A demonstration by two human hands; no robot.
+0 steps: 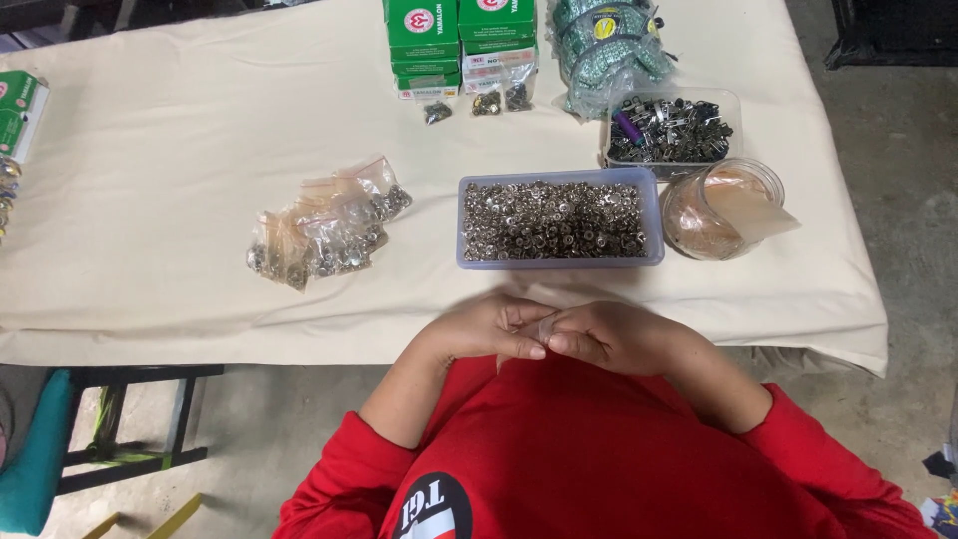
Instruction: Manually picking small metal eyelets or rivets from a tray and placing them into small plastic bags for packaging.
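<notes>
My left hand (pixel 489 329) and my right hand (pixel 614 337) meet at the near edge of the table, just above my red shirt. Their fingertips pinch a small clear plastic bag (pixel 546 327) between them; most of it is hidden by the fingers. Just beyond the hands stands a lilac tray (pixel 654 215) full of small silver metal fasteners. To the left lies a pile of small clear bags (pixel 324 232) filled with the same fasteners.
A cream cloth (pixel 180 150) covers the table. A tipped glass jar (pixel 720 210) with thin clear sheets lies right of the tray. Behind it are a clear box of dark metal parts (pixel 671 130), stacked green boxes (pixel 459 40) and a wrapped bundle (pixel 609 40). A teal stool (pixel 35 454) stands lower left.
</notes>
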